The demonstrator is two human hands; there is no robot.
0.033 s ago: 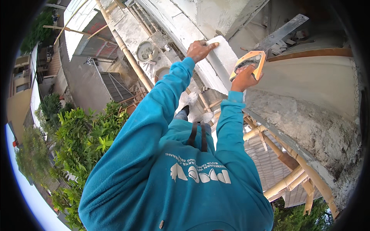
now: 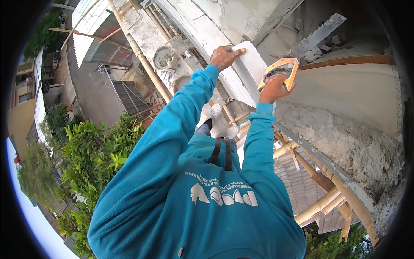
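Note:
My left hand (image 2: 225,58) is closed on the far left edge of a white masonry block (image 2: 250,64), thumb on top and fingers down its side. The block lies on a pale wall ledge. In my right hand (image 2: 277,89) is a hand saw (image 2: 318,36), the fingers wrapped round its yellow-orange handle just right of the block. Its toothed grey blade points away to the far right. Part of the handle's inside is hidden by my fingers. The handle looks close to the block's right edge; I cannot tell whether they touch.
Bamboo poles (image 2: 142,56) run along the left, beside a round mortar bucket (image 2: 164,58) on a planked walkway. A rough cement ledge (image 2: 340,138) curves along the right, with more bamboo scaffolding (image 2: 321,205) below it. A leafy tree (image 2: 95,151) stands low on the left.

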